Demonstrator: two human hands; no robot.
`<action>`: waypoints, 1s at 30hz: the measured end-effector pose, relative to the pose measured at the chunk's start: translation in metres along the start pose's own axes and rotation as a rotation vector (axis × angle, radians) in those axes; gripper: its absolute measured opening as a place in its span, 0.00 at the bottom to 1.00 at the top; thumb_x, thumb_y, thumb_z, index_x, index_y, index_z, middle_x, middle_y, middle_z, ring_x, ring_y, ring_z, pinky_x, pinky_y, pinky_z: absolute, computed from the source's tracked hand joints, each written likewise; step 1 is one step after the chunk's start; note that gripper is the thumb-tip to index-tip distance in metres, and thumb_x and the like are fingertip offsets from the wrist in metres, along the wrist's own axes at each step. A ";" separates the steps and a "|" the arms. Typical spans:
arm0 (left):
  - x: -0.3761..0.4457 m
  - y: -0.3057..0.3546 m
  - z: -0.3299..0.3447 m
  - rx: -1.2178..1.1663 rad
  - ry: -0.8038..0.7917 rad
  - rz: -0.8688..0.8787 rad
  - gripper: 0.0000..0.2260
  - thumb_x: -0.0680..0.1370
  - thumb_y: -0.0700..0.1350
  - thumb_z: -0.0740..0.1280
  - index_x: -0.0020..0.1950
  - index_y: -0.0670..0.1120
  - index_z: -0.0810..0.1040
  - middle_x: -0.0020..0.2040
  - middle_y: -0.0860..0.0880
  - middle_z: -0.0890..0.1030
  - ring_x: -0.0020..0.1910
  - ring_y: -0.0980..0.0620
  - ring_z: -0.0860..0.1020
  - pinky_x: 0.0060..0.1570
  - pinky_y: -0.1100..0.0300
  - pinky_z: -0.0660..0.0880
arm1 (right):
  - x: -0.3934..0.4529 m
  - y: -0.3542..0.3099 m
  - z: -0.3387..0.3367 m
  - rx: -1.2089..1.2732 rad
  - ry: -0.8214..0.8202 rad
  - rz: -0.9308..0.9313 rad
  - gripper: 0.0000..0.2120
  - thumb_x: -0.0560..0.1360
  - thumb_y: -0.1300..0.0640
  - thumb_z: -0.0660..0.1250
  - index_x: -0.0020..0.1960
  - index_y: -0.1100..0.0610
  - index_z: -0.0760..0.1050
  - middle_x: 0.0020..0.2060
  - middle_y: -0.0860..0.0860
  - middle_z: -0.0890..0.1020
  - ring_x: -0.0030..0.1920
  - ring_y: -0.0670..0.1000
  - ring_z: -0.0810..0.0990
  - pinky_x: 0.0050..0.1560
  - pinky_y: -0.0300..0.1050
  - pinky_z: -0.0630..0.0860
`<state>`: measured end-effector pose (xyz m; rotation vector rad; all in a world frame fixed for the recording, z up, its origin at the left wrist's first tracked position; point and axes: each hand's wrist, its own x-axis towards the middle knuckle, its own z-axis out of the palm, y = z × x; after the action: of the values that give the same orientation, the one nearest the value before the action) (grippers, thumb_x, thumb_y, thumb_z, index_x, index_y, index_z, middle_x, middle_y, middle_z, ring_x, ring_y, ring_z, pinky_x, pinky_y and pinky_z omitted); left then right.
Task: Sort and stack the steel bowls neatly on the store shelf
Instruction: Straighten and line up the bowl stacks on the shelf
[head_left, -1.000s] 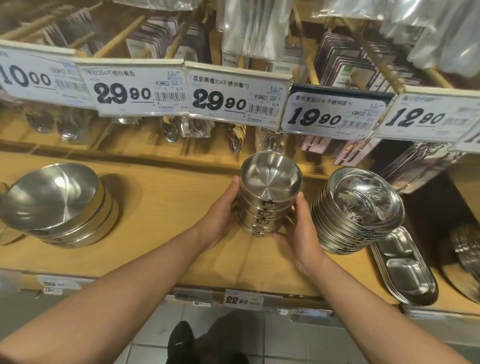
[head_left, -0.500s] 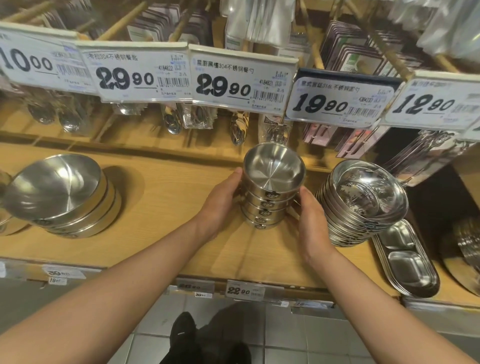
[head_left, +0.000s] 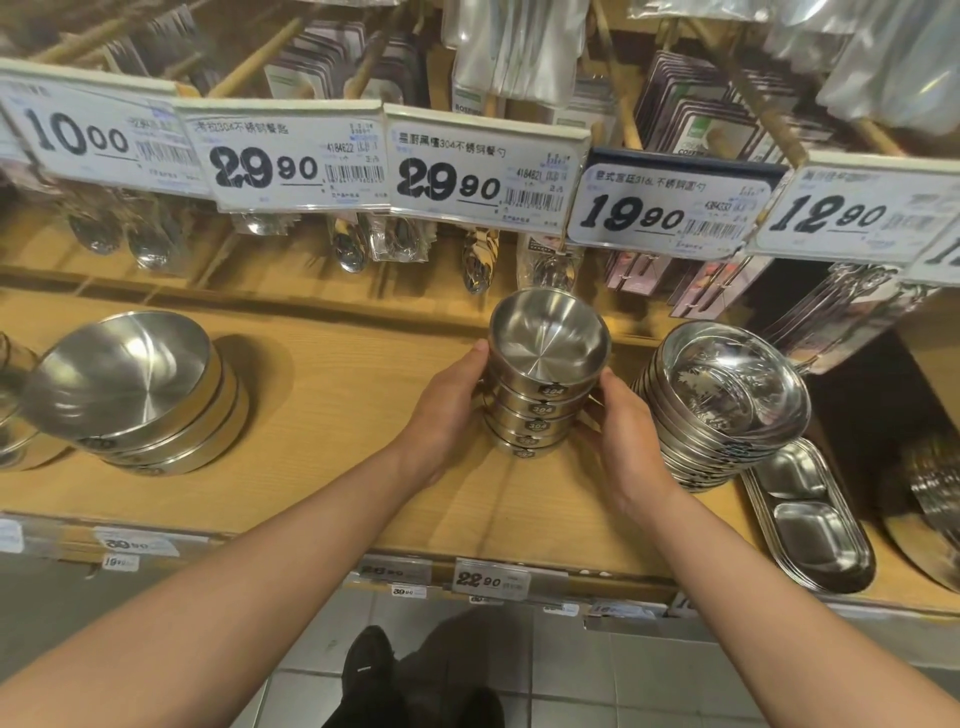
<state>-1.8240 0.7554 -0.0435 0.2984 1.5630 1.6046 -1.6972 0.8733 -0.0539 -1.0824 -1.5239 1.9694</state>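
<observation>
Wooden store shelf fills mid-frame; at centre, left hand and right hand each grip opposite sides of the small bowl stack, standing upright.

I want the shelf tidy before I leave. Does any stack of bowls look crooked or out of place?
Yes. The stack of large steel bowls at the left of the wooden shelf leans; its top bowl sits tilted, not nested flat.
</observation>
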 end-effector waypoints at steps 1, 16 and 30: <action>0.000 0.000 0.000 -0.003 0.007 -0.002 0.16 0.85 0.54 0.56 0.51 0.53 0.83 0.43 0.60 0.86 0.46 0.64 0.81 0.45 0.66 0.75 | 0.000 -0.001 0.000 0.004 0.001 0.000 0.17 0.85 0.50 0.55 0.55 0.48 0.83 0.52 0.43 0.87 0.59 0.46 0.82 0.62 0.48 0.77; -0.006 0.008 -0.005 0.037 0.029 0.036 0.16 0.85 0.55 0.55 0.53 0.54 0.82 0.48 0.62 0.84 0.50 0.67 0.79 0.47 0.66 0.75 | 0.008 -0.006 -0.004 -0.060 0.019 -0.056 0.17 0.83 0.51 0.55 0.61 0.49 0.82 0.58 0.45 0.85 0.63 0.49 0.80 0.64 0.49 0.75; -0.004 0.026 0.001 0.153 0.097 0.025 0.23 0.83 0.61 0.57 0.67 0.47 0.79 0.63 0.48 0.81 0.63 0.49 0.78 0.60 0.55 0.77 | 0.004 -0.018 0.002 -0.158 0.047 -0.071 0.18 0.83 0.48 0.56 0.61 0.49 0.83 0.58 0.46 0.85 0.63 0.48 0.80 0.71 0.58 0.71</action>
<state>-1.8316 0.7573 -0.0182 0.3273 1.7667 1.5412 -1.7032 0.8805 -0.0377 -1.1128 -1.6915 1.7885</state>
